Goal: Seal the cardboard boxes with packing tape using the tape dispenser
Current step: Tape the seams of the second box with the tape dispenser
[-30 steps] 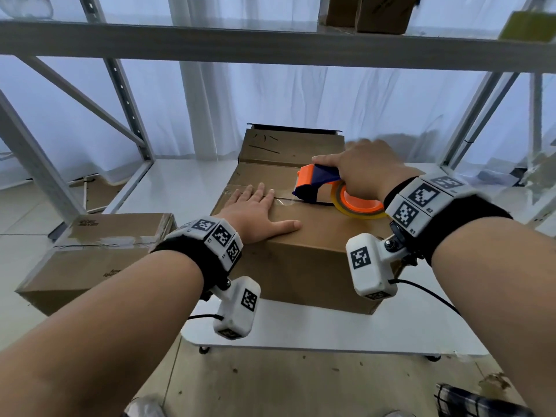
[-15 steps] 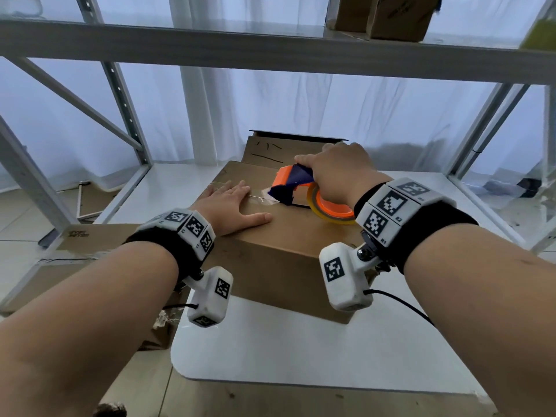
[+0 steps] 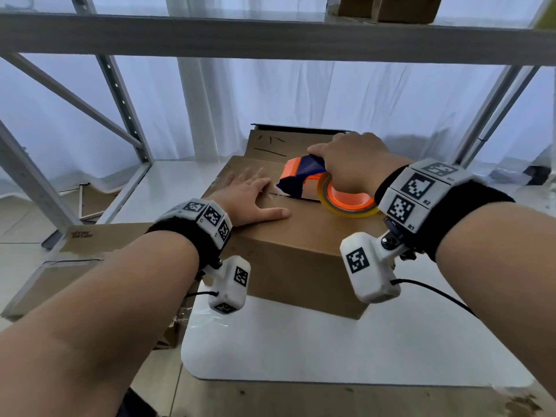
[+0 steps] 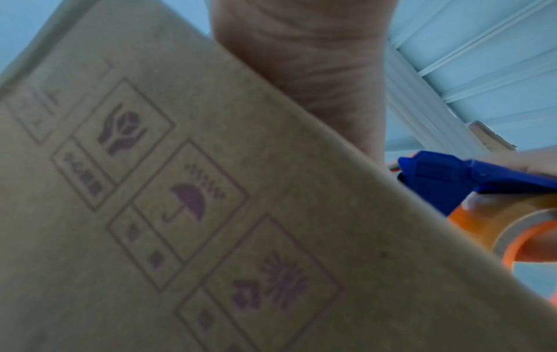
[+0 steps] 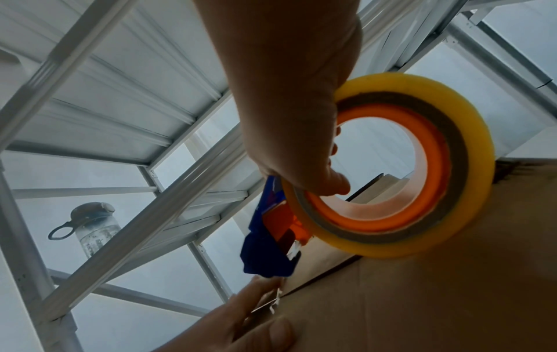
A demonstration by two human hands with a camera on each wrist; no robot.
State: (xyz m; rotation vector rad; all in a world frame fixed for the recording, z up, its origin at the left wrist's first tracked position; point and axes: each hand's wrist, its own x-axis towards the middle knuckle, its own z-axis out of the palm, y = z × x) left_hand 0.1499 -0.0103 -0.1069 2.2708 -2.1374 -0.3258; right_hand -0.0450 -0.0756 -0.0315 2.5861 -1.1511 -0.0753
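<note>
Gripping the dispenser point(image 3: 313, 183) on the box point(image 3: 301, 245) top, the right hand point(image 3: 352, 164) has drawn it rightward from the flat, spread-fingered left hand point(image 3: 246, 197), so taping has likely begun.

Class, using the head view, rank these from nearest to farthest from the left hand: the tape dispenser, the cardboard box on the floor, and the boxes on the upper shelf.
1. Tape dispenser, just right of the left hand.
2. Cardboard box on the floor, low to the left.
3. Boxes on the upper shelf, far up at the right.
</note>
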